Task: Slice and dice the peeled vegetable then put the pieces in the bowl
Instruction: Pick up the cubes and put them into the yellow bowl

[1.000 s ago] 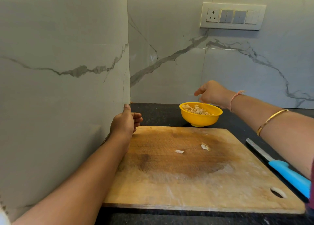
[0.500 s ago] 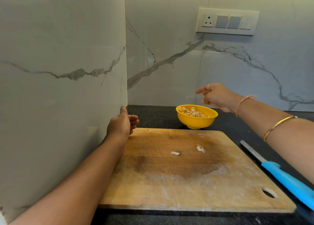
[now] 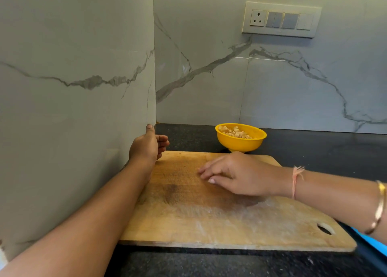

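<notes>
Pieces (image 3: 235,131) of the diced vegetable lay heaped in the yellow bowl (image 3: 240,143), which stood on the counter (image 3: 314,151) just beyond the far edge of the board (image 3: 209,224).

Progress: no uncut vegetable showed on any visible part of the board, only a pale wet smear and a dark stain. I judged slicing and dicing done and the transfer nearly complete. Left to do, at most: sweep up any strays and drop them in the bowl.

Right hand (image 3: 236,176): low over the board's middle, palm down, fingertips (image 3: 202,171) on the wood, pointing left. Whether a stray piece lay under or between them, I could not tell.

Left hand (image 3: 146,147): at the board's far left corner, thumb up along the wall's edge, fingers loosely curled, holding nothing.

Surroundings: marble-veined wall (image 3: 73,67) close on the left, running to the corner; socket panel (image 3: 281,20) on the far wall. A blue sliver (image 3: 372,243) showed under my right forearm at the right edge, probably a knife handle, mostly hidden. Thread (image 3: 296,180) and bangle (image 3: 380,209) on the right wrist.

Obstructions: none seen between right hand and bowl. The left wall crowded my left arm; the blue thing lay close to my right elbow's path.
</notes>
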Demonstrator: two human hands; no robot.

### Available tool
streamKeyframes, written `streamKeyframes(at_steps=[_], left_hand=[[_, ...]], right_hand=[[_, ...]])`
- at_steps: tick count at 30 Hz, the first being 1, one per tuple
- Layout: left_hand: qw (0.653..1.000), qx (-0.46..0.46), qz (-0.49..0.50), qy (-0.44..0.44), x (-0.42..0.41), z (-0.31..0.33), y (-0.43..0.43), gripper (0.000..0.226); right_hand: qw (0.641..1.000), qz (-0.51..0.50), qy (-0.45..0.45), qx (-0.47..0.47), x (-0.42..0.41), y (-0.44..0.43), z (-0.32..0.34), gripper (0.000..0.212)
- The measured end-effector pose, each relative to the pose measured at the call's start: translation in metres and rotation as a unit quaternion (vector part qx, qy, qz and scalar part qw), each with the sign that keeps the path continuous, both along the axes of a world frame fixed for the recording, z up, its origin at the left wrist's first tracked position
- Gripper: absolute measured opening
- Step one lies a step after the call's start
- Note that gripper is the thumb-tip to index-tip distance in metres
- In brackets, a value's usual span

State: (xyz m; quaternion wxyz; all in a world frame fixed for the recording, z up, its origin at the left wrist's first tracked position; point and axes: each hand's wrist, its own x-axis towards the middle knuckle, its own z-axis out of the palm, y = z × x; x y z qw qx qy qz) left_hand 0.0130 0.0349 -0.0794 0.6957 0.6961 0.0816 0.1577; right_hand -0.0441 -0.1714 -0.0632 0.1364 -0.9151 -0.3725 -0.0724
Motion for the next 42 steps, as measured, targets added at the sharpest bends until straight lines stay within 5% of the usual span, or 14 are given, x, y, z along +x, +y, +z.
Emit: streamKeyframes(at_steps=[9,17,23,33,42], left_hand=[[1.0,0.006,-0.002,-0.002,-0.001,0.001,-0.001,0.054],[1.0,0.01,0.001,-0.004,-0.002,0.001,-0.001,0.054],[1.0,0.008,0.002,-0.005,-0.002,0.001,-0.001,0.053],[1.0,0.012,0.001,-0.004,-0.004,0.002,-0.002,0.053],[1.0,0.009,0.001,-0.002,-0.004,0.001,-0.002,0.053]], right_hand=[[0.998,-0.048,-0.041,-0.015,-0.006,-0.038,-0.007,0.023],[0.965,-0.242,0.084,0.047,-0.015,-0.053,0.001,0.032],[0.969,-0.217,0.117,-0.022,-0.031,-0.008,-0.018,0.051],[0.994,-0.084,0.07,0.013,-0.037,0.015,-0.017,0.046],[0.985,-0.03,-0.142,-0.095,-0.034,-0.031,-0.014,0.027]])
